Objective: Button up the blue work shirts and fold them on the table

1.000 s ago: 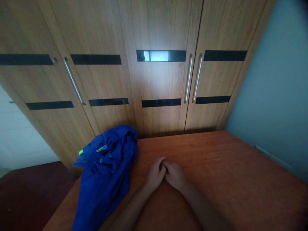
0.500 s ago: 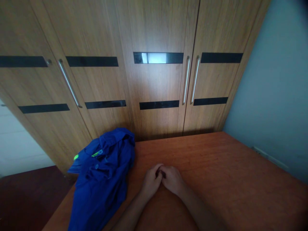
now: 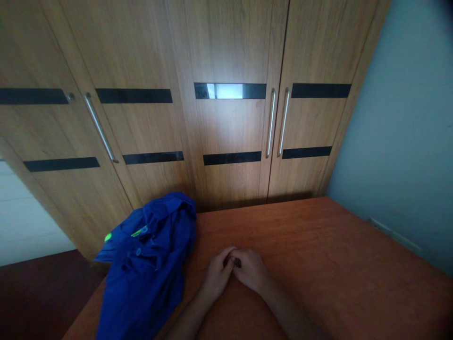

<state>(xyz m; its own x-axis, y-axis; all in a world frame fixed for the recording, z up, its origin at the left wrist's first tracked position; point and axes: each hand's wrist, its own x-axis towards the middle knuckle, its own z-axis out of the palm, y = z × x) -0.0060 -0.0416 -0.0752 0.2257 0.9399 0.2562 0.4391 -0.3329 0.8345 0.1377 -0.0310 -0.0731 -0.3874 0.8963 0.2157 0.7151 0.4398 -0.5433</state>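
Observation:
My left hand (image 3: 216, 276) and my right hand (image 3: 249, 270) rest together on the reddish-brown wooden table (image 3: 336, 264), fingers curled and touching each other, with nothing visible in them. A crumpled blue garment (image 3: 146, 262) with small green marks lies on the table's left side, just left of my left hand and hanging over the table's left edge.
A wooden wardrobe (image 3: 226, 123) with black strips and long metal handles (image 3: 271, 123) stands right behind the table. A pale blue-grey wall (image 3: 406, 141) runs along the right. Dark floor (image 3: 38, 293) shows at the lower left.
My view has tilted up slightly, so the hands and the garment sit lower in the picture. The hands stay joined and the garment has not moved.

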